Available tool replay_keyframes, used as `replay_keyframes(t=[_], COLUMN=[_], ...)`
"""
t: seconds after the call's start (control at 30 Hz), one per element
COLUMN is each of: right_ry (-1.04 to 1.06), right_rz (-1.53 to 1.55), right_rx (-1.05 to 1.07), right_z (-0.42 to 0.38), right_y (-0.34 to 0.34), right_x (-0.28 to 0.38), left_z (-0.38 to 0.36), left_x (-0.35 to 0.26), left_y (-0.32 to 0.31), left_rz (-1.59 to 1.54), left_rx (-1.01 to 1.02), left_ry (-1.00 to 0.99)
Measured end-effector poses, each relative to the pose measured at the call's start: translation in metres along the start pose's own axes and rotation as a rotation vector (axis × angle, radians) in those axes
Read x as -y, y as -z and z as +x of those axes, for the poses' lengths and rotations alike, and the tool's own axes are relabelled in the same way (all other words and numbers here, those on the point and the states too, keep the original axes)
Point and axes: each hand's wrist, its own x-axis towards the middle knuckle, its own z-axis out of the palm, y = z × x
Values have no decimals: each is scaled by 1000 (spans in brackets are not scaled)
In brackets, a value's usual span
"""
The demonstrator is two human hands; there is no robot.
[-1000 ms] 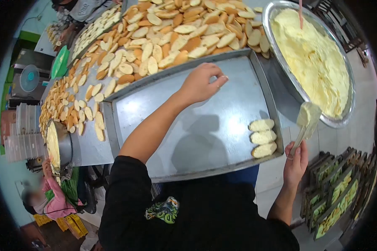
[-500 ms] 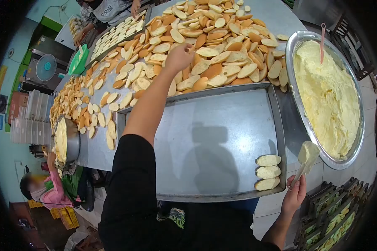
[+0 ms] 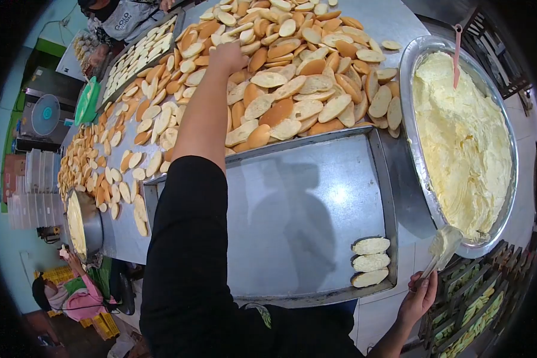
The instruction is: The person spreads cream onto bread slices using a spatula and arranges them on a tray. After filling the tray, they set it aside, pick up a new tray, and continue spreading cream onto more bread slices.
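Observation:
My left hand reaches over the tray into a big heap of halved bread pieces. Its fingers curl down among the pieces; what they hold, if anything, is hidden. In my right hand is a spatula, its blade smeared with pale cream, at the lower rim of a large metal basin. Pale yellow cream fills much of that basin. Below the heap lies a shallow metal tray. Three cream-topped bread pieces sit in a column at its lower right corner.
A pink-handled utensil stands in the cream. Behind the heap, a person is by a tray of bread pieces and a green container. A person in pink is at left, near a pot. Dark racks stand lower right.
My left hand has moved farther back and to the left in the heap, its fingers now lower among the bread. The spatula has tilted toward the basin. The whole view has shifted slightly.

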Motion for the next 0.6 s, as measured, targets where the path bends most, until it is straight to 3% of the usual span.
replay_keyframes(t=[0.23,0.43,0.53,0.57,0.6], right_ry=[20,77,27,34,48], right_rz=[36,74,57,46,34], right_rx=[53,100,104,109,116], right_z=[13,1,2,1,2], right_y=[-9,-15,-19,-20,-19], right_x=[2,0,6,6,4], left_z=[-24,-98,-141,-153,-155], left_x=[18,9,4,1,2], left_y=[3,33,43,49,46], left_rz=[-140,-749,-381,-282,-385], left_rx=[-29,89,-126,-87,-72], left_ry=[-80,-30,-423,-436,-462])
